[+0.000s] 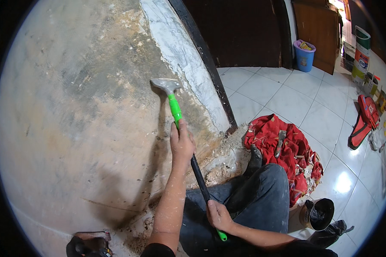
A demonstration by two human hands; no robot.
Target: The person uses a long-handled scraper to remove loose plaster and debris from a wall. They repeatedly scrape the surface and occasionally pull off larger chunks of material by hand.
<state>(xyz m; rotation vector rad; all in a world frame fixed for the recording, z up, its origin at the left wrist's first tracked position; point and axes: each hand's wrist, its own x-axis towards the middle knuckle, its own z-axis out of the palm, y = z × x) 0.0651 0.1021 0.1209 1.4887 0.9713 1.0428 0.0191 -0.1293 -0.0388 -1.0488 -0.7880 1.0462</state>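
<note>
A long-handled scraper with a metal head and a green and black handle slants across the middle of the view. My left hand is closed around the handle below its upper green section. Near the green end of the handle, my right hand grips the black part. The scraper's head lies over the stained, patchy wall, left of a rough white strip; whether its blade touches the wall I cannot tell. Pale dust marks both forearms.
A dark door frame edges the wall. Peeled debris lies at its foot. On the tiled floor are a red cloth with a putty knife and flakes, an open can, a red bag and a blue bin.
</note>
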